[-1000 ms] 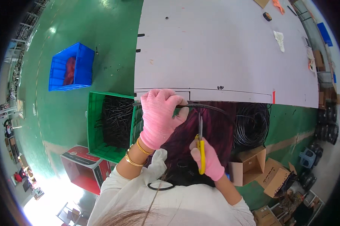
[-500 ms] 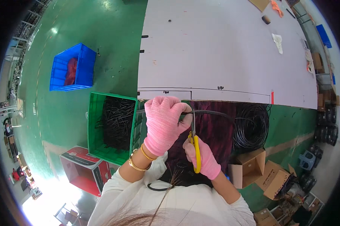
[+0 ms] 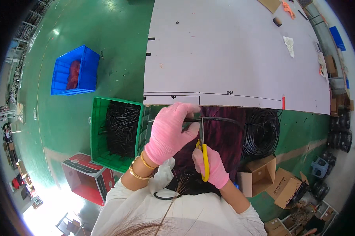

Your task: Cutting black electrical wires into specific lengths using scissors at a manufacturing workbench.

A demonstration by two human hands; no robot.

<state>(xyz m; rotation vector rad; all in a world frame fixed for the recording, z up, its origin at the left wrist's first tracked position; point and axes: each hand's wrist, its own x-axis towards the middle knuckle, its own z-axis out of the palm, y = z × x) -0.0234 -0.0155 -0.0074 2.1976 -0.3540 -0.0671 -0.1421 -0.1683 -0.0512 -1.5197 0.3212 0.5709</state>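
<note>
A green workshop floor [image 3: 118,23] spreads across the left of the frame, while a white tabletop [image 3: 232,55], ruled with dark lines and a red mark [image 3: 283,103], fills the upper centre and right. At the centre of the frame, just below the table's near edge, you grasp a black cable [image 3: 224,118] with your pink-gloved left hand [image 3: 169,131], fingers curled over it and thumb set apart below; how tight that grip is, you cannot tell from this view. Your right hand [image 3: 214,167], lower and to the right, is closed around yellow-handled scissors [image 3: 205,163], their metal blades pointing up the frame and meeting the cable just beside your left thumb. Whether the blades have cut in cannot be told. The cable runs right toward a dark coil [image 3: 260,131], over a dark red cloth [image 3: 224,145]. Left of your hands, a green crate [image 3: 93,133] holds many short black pieces [image 3: 120,129]; farther up the left side stands a blue crate [image 3: 89,74] with a red bundle [image 3: 73,74] inside. Two open cardboard boxes [image 3: 260,177] sit at the lower right.
</note>
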